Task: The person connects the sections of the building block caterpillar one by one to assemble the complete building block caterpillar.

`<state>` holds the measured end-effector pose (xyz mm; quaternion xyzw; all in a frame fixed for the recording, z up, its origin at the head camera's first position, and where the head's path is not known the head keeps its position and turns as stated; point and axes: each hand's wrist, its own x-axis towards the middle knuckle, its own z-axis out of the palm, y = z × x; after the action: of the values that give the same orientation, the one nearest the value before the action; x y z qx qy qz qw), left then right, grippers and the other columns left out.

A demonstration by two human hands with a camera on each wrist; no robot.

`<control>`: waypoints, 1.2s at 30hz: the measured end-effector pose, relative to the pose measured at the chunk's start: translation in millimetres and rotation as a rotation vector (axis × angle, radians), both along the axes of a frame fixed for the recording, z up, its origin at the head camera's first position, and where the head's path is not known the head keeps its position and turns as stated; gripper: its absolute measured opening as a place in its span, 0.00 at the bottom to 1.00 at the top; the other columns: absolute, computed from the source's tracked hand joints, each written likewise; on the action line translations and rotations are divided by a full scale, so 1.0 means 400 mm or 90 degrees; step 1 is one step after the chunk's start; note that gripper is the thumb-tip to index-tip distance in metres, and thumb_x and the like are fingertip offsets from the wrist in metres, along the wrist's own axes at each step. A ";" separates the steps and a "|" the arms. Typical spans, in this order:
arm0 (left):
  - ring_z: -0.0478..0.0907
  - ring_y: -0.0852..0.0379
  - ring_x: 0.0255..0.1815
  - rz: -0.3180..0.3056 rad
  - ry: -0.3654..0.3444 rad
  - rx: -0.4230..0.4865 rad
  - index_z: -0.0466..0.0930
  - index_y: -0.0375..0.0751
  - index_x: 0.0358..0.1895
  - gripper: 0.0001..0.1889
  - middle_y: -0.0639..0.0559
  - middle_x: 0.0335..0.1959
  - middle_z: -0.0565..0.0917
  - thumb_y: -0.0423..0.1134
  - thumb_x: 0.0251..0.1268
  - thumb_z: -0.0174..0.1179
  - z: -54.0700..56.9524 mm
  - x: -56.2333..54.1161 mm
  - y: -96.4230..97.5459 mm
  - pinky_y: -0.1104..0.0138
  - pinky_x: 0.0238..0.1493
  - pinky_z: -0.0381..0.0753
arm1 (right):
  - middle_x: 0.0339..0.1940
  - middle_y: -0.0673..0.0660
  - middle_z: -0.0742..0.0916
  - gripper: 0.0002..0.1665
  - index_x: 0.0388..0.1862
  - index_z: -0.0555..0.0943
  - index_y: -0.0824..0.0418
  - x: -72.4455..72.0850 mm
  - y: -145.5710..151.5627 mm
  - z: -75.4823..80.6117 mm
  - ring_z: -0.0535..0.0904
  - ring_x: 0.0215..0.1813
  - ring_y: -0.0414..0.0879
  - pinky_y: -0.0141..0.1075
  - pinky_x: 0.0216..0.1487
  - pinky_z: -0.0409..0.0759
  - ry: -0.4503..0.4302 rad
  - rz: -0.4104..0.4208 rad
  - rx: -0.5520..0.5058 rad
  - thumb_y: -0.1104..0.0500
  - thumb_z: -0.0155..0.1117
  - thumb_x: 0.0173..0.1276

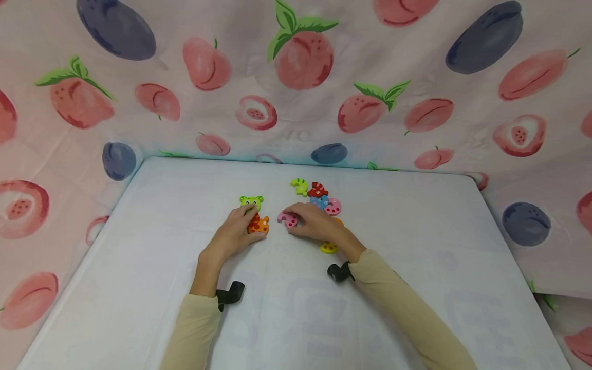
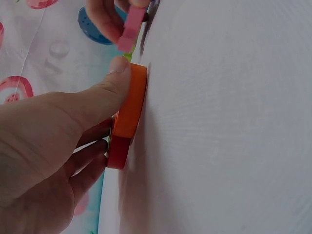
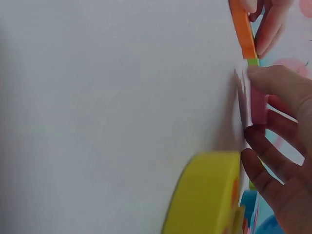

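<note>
In the head view, my left hand point(image 1: 235, 229) rests at a small cluster of painted animal pieces. Its thumb presses the edge of an orange spotted piece point(image 1: 261, 226), with the fingers on the far side by a red piece point(image 1: 252, 222). A green piece with a frog-like face point(image 1: 251, 202) adjoins them at the top. My right hand point(image 1: 311, 221) pinches a pink spotted curved piece point(image 1: 288, 220) between thumb and fingers. In the right wrist view this pink piece point(image 3: 258, 105) is held just off the white surface, its shadow beside it.
Right of the hands lie a lime striped piece point(image 1: 299, 186), a dark red piece point(image 1: 317, 190), a blue piece point(image 1: 319, 202), a pink ring-shaped piece point(image 1: 333, 206) and a yellow spotted piece point(image 1: 329, 248). A fruit-print cloth point(image 1: 296, 128) hangs behind the white table point(image 1: 407, 216).
</note>
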<state>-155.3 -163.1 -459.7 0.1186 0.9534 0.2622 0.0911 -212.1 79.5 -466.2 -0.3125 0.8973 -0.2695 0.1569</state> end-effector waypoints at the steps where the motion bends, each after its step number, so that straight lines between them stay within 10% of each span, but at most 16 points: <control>1: 0.55 0.44 0.76 -0.002 0.002 -0.002 0.60 0.38 0.74 0.41 0.45 0.76 0.59 0.51 0.62 0.65 0.000 0.001 0.000 0.48 0.74 0.61 | 0.63 0.51 0.81 0.30 0.65 0.74 0.54 0.000 -0.003 -0.001 0.75 0.61 0.46 0.41 0.65 0.75 -0.002 -0.006 -0.020 0.51 0.67 0.65; 9: 0.54 0.43 0.77 -0.019 0.015 -0.006 0.60 0.35 0.73 0.36 0.44 0.76 0.58 0.49 0.67 0.60 0.002 0.001 -0.004 0.48 0.75 0.59 | 0.67 0.55 0.77 0.31 0.68 0.71 0.56 0.002 -0.059 -0.002 0.73 0.67 0.48 0.43 0.70 0.71 -0.004 0.001 -0.117 0.53 0.65 0.67; 36: 0.52 0.44 0.78 -0.026 0.006 -0.001 0.57 0.36 0.74 0.34 0.45 0.77 0.57 0.46 0.71 0.56 -0.001 -0.002 -0.010 0.47 0.75 0.57 | 0.70 0.54 0.74 0.31 0.70 0.69 0.55 0.010 -0.109 -0.028 0.69 0.69 0.50 0.44 0.73 0.66 0.044 0.025 -0.049 0.52 0.61 0.70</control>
<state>-156.0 -167.0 -460.1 0.1394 0.9513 0.2590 0.0923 -208.2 35.8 -477.3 -0.3449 0.8849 -0.2896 0.1189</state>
